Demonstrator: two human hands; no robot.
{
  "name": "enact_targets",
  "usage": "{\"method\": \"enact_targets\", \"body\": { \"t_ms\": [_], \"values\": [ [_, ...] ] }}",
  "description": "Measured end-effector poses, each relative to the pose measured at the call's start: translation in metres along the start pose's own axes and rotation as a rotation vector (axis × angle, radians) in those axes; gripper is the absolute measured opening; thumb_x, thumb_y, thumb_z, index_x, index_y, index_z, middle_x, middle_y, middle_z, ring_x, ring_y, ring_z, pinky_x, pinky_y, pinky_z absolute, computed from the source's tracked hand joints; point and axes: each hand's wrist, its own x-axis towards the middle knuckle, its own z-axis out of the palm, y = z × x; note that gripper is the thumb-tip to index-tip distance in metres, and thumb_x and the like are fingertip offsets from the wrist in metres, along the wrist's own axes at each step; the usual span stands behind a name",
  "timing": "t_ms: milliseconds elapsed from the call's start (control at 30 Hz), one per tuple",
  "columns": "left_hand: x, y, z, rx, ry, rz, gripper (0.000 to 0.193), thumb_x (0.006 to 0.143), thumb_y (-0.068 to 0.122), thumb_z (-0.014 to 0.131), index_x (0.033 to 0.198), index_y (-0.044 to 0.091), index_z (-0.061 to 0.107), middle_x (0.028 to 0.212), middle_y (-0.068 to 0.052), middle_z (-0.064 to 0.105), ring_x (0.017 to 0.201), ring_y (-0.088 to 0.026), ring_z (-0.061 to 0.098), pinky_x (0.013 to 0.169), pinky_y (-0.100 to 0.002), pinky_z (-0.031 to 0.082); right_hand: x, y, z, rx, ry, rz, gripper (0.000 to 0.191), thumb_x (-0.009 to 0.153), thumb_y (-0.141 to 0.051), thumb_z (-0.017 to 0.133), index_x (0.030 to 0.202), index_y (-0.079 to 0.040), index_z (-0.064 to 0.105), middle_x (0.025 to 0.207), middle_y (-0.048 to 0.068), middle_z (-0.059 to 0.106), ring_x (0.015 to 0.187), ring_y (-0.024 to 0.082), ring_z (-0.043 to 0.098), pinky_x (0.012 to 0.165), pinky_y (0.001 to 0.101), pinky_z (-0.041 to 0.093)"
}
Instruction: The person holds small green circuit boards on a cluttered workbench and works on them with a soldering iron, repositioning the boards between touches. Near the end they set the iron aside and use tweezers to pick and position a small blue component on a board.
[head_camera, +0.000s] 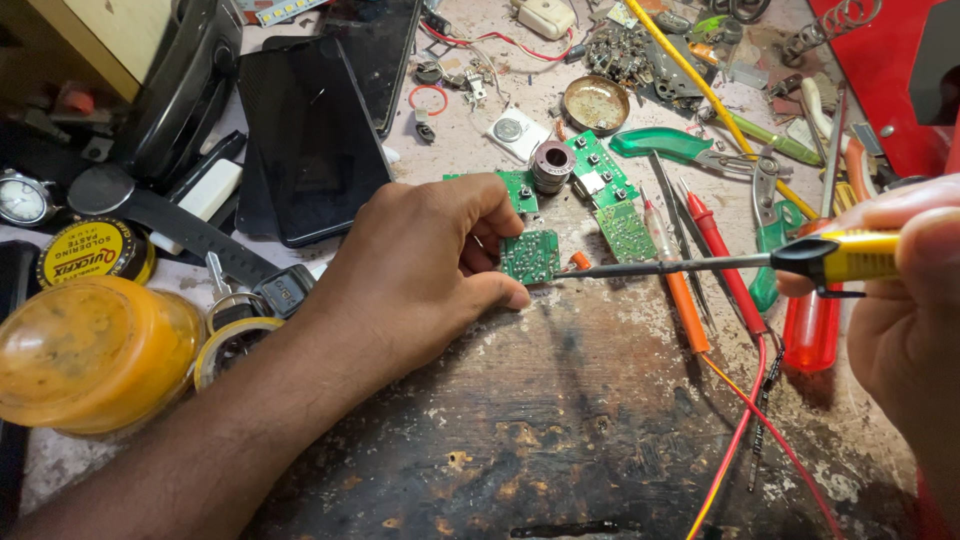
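Both hands busy: left hand (420, 265) fingers pinching small green circuit board (530, 257); right hand (905, 300) gripping soldering iron (700, 263), tip at board edge, joint unfinished.

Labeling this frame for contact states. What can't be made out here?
Head view only:
- Iron tip contact with the small board: too small to tell whether it touches.
- Board's left part: hidden by the left hand fingers.
- Right hand: cut off by the right edge; its grip on the iron's handle is partly hidden.
- Red tool: upper part hidden behind the right hand.
- Watch: cut off by the left edge.
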Motion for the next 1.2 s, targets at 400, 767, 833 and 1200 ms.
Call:
{"method": "enact_targets", "body": {
  "t_ms": [400,767,833,1200],
  "values": [
    [0.001,0.001,-0.001,-0.008,0.009,-0.008,0.037,0.069,0.020,0.090,0.097,0.006,0.072,0.079,-0.004,0.078,0.072,-0.010,0.078,0.066,-0.029,0.063,0.002,-0.008,0.009,0.039,-0.010,0.004,0.045,0.120,-0.046,0.056,0.108,-0.003,0.054,0.088,0.013,0.064,0.076,0.023,0.070,0.081,0.0378,0.064],
    [0.002,0.003,-0.002,0.021,-0.001,-0.049,0.041,0.067,0.024,0.091,0.100,0.008,0.073,0.079,-0.004,0.079,0.071,-0.010,0.078,0.066,-0.029,0.063,-0.003,0.004,0.002,0.063,0.008,0.006,0.043,0.120,-0.045,0.057,0.110,-0.003,0.053,0.089,0.013,0.064,0.077,0.024,0.070,0.079,0.0397,0.064],
    [0.002,0.003,-0.001,0.015,-0.005,-0.092,0.040,0.069,0.028,0.089,0.100,0.008,0.074,0.080,-0.004,0.079,0.071,-0.010,0.078,0.066,-0.028,0.063,-0.003,0.012,-0.005,0.065,0.020,0.006,0.040,0.122,-0.042,0.054,0.111,-0.004,0.054,0.090,0.013,0.063,0.076,0.024,0.071,0.078,0.0390,0.064],
    [0.003,0.006,-0.009,-0.001,0.032,-0.111,0.025,0.084,0.038,0.077,0.092,0.015,0.081,0.068,-0.001,0.077,0.057,-0.009,0.072,0.054,-0.030,0.055,-0.007,0.049,-0.039,0.152,0.102,0.055,0.033,0.130,-0.030,0.041,0.115,-0.003,0.053,0.092,0.012,0.059,0.081,0.026,0.071,0.078,0.0391,0.063]
  ]
}}
